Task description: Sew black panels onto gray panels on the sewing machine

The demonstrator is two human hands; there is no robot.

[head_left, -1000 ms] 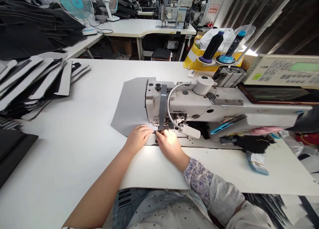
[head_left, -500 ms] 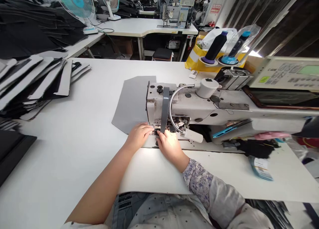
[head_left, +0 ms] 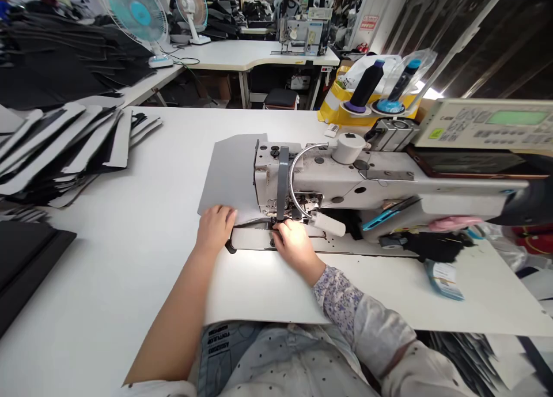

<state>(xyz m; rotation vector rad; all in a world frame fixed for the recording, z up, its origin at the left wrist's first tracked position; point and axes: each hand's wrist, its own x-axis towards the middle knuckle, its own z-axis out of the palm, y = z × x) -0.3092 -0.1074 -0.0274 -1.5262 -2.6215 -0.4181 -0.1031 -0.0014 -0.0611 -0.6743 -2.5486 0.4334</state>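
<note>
Left hand [head_left: 215, 230] shifted leftward onto plain grey angular panel [head_left: 233, 172]

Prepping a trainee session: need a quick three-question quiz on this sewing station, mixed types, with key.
1. True or false: most of the visible gray sheet lies left of the sewing machine.
2. Which hand is nearer the machine's needle area? A) left B) right
3. Fill in: the number of fans visible in the background is ____.

Key: 1. True. 2. B, the right hand. 3. Two.
</note>
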